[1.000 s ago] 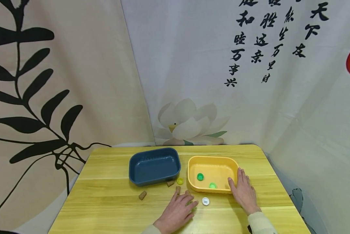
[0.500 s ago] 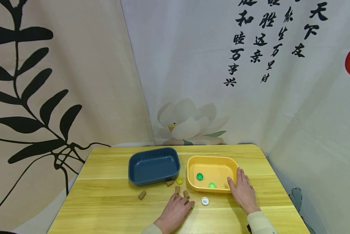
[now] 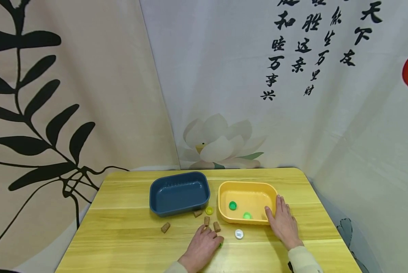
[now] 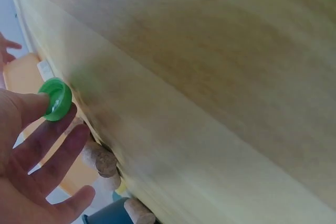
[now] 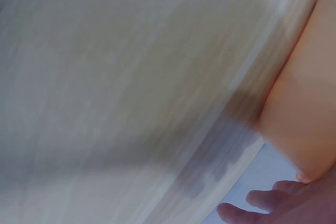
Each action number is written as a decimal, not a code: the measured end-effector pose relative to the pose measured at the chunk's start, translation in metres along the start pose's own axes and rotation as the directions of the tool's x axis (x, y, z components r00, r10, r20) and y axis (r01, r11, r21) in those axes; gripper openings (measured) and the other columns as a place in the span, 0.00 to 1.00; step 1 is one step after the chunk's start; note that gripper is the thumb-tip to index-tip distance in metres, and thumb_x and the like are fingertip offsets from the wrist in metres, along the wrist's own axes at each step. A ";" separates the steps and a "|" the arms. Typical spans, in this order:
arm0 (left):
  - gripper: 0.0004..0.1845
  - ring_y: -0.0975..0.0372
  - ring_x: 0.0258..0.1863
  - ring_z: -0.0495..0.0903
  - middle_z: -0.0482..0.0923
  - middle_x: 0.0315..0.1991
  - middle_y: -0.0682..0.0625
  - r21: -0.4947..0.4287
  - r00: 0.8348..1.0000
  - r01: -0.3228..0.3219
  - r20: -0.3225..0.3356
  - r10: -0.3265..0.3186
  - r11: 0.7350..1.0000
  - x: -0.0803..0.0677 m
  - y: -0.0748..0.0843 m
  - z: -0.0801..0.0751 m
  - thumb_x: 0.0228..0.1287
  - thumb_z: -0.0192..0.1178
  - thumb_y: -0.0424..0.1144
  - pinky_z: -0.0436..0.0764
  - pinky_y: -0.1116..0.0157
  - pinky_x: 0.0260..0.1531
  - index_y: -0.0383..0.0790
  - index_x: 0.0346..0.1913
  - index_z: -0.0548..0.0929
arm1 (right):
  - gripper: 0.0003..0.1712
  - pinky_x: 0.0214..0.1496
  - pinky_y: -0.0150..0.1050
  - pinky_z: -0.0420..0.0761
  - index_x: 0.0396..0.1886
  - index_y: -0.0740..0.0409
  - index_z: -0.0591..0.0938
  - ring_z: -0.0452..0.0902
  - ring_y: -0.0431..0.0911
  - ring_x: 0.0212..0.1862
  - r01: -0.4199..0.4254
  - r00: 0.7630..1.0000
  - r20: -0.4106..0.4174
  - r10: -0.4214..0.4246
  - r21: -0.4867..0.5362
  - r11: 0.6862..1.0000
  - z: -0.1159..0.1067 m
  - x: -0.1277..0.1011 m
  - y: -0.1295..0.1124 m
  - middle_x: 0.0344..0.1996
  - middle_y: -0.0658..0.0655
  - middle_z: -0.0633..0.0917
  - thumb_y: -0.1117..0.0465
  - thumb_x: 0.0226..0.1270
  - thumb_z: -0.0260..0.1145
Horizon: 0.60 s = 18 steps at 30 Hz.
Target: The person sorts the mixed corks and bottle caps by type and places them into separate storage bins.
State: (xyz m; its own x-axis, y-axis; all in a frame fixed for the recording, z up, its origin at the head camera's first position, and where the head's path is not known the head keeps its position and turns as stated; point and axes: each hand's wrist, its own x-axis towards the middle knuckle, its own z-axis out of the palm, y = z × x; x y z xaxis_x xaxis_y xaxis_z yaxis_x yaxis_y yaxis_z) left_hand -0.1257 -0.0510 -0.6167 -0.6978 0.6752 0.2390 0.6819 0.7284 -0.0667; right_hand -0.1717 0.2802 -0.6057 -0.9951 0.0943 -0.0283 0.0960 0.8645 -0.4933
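My left hand [image 3: 201, 247] pinches a green bottle cap [image 4: 62, 98] between thumb and index finger, close over the table. In the left wrist view the cap's hollow side shows and the other fingers spread loosely. Just beyond these fingers lie two corks, one cork [image 3: 216, 226] to the right and another cork [image 3: 207, 220] behind. My right hand [image 3: 285, 224] rests with straight fingers at the right rim of a yellow tray [image 3: 246, 184], thumb over the edge. Inside the tray are a dark green cap [image 3: 232, 205] and a light green cap [image 3: 247, 215].
A dark blue tray [image 3: 180, 175] stands at the back left. By its front edge lie a cork [image 3: 198, 213] and a yellow cap [image 3: 209, 210]. Another cork [image 3: 165, 227] lies farther left. A white cap [image 3: 239, 234] sits in front of the yellow tray.
My left hand has drawn back slightly toward the front left with the green cap, uncovering more of the corks. The right hand stays at the yellow tray.
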 end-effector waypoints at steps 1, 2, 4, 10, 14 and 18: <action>0.10 0.64 0.45 0.82 0.86 0.41 0.60 -0.003 1.000 0.004 -0.006 -0.004 1.000 0.000 0.000 0.000 0.64 0.69 0.40 0.79 0.51 0.58 0.61 0.45 0.88 | 0.52 0.70 0.78 0.52 0.84 0.66 0.38 0.42 0.74 0.79 0.000 1.000 0.000 0.000 -0.001 1.000 0.000 0.000 0.000 0.82 0.72 0.43 0.31 0.82 0.36; 0.09 0.64 0.45 0.82 0.85 0.41 0.60 -0.010 1.000 0.008 -0.012 -0.008 1.000 0.000 -0.001 0.000 0.64 0.69 0.41 0.79 0.50 0.58 0.60 0.44 0.88 | 0.52 0.70 0.78 0.52 0.84 0.66 0.38 0.42 0.74 0.79 -0.001 1.000 0.001 0.001 -0.001 1.000 0.000 0.000 0.000 0.82 0.72 0.43 0.31 0.82 0.36; 0.07 0.64 0.46 0.82 0.85 0.42 0.60 -0.027 1.000 0.018 -0.014 -0.018 0.999 0.000 -0.001 0.000 0.66 0.69 0.43 0.79 0.50 0.59 0.60 0.44 0.88 | 0.52 0.70 0.78 0.52 0.83 0.66 0.38 0.42 0.74 0.78 0.001 1.000 -0.001 -0.001 -0.004 1.000 0.000 0.000 0.000 0.81 0.72 0.43 0.31 0.82 0.36; 0.15 0.61 0.52 0.81 0.84 0.49 0.57 -0.072 0.999 0.036 0.040 -0.033 0.997 -0.002 -0.002 -0.003 0.67 0.68 0.56 0.77 0.45 0.60 0.58 0.52 0.87 | 0.52 0.69 0.78 0.53 0.83 0.66 0.39 0.43 0.75 0.78 0.003 1.000 -0.005 -0.003 -0.011 1.000 0.000 0.001 0.000 0.81 0.73 0.44 0.31 0.82 0.37; 0.24 0.57 0.56 0.79 0.82 0.54 0.55 -0.072 0.993 0.039 0.110 -0.031 0.997 -0.003 -0.002 -0.005 0.63 0.68 0.63 0.75 0.42 0.61 0.58 0.58 0.84 | 0.52 0.69 0.78 0.53 0.84 0.66 0.39 0.43 0.74 0.78 0.002 1.000 -0.001 -0.002 -0.012 1.000 0.000 0.001 0.000 0.82 0.72 0.44 0.32 0.82 0.37; 0.28 0.54 0.58 0.77 0.80 0.57 0.55 -0.046 0.986 0.044 0.164 -0.036 0.998 -0.005 -0.002 -0.007 0.62 0.69 0.64 0.75 0.40 0.61 0.60 0.63 0.82 | 0.52 0.69 0.79 0.53 0.84 0.66 0.38 0.42 0.75 0.78 0.002 1.000 -0.001 -0.002 -0.009 1.000 0.000 0.000 0.000 0.82 0.72 0.44 0.31 0.82 0.37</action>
State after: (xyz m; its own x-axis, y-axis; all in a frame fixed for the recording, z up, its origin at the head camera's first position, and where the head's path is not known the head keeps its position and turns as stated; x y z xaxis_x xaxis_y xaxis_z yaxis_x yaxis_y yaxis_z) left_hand -0.1222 -0.0563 -0.6111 -0.7484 0.6585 0.0788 0.6599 0.7513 -0.0110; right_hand -0.1722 0.2807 -0.6057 -0.9953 0.0932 -0.0270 0.0946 0.8691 -0.4855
